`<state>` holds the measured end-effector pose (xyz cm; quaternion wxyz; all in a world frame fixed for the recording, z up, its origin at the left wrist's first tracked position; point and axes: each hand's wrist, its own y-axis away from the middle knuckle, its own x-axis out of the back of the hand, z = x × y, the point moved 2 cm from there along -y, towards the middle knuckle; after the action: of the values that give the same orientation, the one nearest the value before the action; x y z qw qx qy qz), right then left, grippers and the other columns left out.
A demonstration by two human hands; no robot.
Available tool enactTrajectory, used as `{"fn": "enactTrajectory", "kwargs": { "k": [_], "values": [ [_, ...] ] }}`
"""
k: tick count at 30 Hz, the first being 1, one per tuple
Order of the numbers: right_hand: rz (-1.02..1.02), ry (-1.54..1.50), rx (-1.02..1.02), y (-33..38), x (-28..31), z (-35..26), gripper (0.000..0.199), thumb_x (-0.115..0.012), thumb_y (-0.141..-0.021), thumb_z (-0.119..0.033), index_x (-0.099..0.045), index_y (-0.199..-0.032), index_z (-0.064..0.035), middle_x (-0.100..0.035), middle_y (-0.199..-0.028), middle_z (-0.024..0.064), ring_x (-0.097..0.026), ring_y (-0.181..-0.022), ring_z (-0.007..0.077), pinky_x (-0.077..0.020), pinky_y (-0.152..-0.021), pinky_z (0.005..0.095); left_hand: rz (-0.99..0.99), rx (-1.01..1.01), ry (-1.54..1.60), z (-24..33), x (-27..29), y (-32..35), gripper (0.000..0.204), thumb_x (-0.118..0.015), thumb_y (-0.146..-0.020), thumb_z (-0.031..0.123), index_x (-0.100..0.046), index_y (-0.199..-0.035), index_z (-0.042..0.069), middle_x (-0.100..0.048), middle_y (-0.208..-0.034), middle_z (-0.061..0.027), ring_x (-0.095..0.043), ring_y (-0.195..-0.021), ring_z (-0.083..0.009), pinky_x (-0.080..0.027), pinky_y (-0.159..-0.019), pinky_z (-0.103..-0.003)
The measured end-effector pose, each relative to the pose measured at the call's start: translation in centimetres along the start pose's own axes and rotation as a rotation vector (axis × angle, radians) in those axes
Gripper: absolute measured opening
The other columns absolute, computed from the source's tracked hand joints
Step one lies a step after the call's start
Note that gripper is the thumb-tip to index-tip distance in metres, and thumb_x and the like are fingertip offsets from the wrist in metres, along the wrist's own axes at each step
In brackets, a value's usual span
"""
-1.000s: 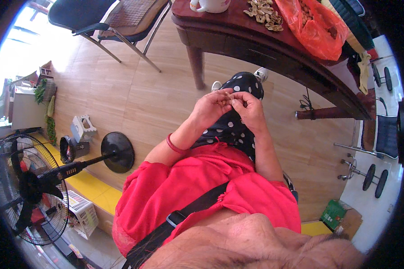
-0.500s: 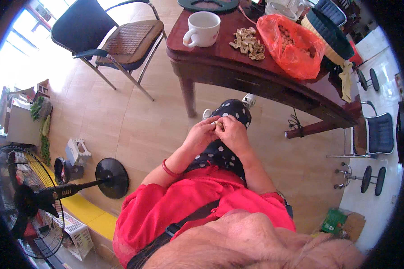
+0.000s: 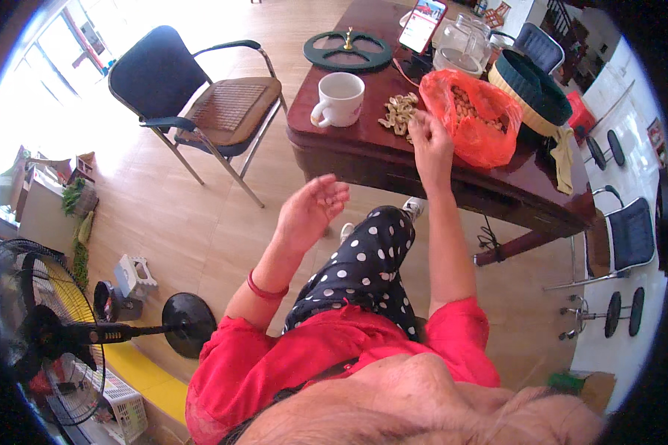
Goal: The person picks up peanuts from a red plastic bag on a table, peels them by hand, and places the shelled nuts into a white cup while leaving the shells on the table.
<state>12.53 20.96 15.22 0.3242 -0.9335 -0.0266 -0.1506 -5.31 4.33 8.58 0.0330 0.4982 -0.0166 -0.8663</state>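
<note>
Red-sleeved person is reaching across a dark wooden table.
Right hand is resting, fingers together, beside the shell pile and orange bag; left hand is hanging mid-air, fingers loosely apart, holding nothing.

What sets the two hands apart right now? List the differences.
The right hand reaches out to the dark wooden table, fingers down by the pile of shells and the orange bag. The left hand hangs in the air short of the table, half open, touching nothing. Both are bare.

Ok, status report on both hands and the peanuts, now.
Right hand on the table edge, between peanut shell pile and orange bag of peanuts. Left hand raised, open, empty. White mug beside pile, clear.
</note>
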Motion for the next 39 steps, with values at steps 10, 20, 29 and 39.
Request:
{"fn": "enactTrajectory", "kwargs": {
  "k": [10, 20, 29, 39],
  "values": [
    [-0.291, -1.246, -1.147, 17.1, -3.4, 0.5, 0.019, -0.058, -0.086, -0.019, -0.056, -0.093, -0.0024, -0.039, -0.059, -0.0065, -0.032, -0.046, 0.0035, -0.0236, -0.04, 0.0197, 0.001, -0.536, -0.54, 9.3, -10.1, -11.4, 0.032, -0.044, -0.094, 0.023, -0.052, -0.111, -0.003, -0.061, -0.103, -0.0137, -0.057, -0.096, -0.0204, -0.044, -0.084, -0.033],
    [0.011, -1.748, -1.107, 17.7, -1.2, 3.6, 0.042, -0.048, -0.09, -0.038, -0.059, -0.104, -0.0005, -0.06, -0.088, 0.0094, -0.055, -0.08, 0.02, -0.048, -0.069, 0.0291, 0.041, -0.834, -0.845, 5.9, -10.9, -9.8, 0.031, -0.052, -0.091, 0.026, -0.059, -0.107, 0.002, -0.061, -0.102, -0.0047, -0.053, -0.088, -0.0113, -0.04, -0.083, -0.025],
    [-0.001, -1.86, -1.012, 16.9, -0.6, 0.8, 0.051, -0.041, -0.09, -0.047, -0.05, -0.119, -0.0055, -0.055, -0.114, 0.0148, -0.049, -0.111, 0.0283, -0.0387, -0.095, 0.0401, -0.064, -0.656, -1.717, -7.0, -2.1, 0.5, 0.015, -0.071, -0.067, 0.01, -0.065, -0.079, 0.005, -0.06, -0.072, -0.0055, -0.055, -0.07, -0.0205, -0.043, -0.068, -0.032],
    [-0.095, -1.639, -0.853, 17.5, -1.3, -0.8, 0.056, -0.036, -0.091, -0.049, -0.045, -0.123, -0.0043, -0.052, -0.118, 0.0146, -0.046, -0.114, 0.0264, -0.0347, -0.098, 0.0375, 0.122, -0.513, -1.57, -8.9, -0.2, 2.3, 0.017, -0.071, -0.073, 0.018, -0.065, -0.084, 0.006, -0.059, -0.072, -0.0038, -0.054, -0.066, -0.0155, -0.042, -0.064, -0.026]
  ]
}}
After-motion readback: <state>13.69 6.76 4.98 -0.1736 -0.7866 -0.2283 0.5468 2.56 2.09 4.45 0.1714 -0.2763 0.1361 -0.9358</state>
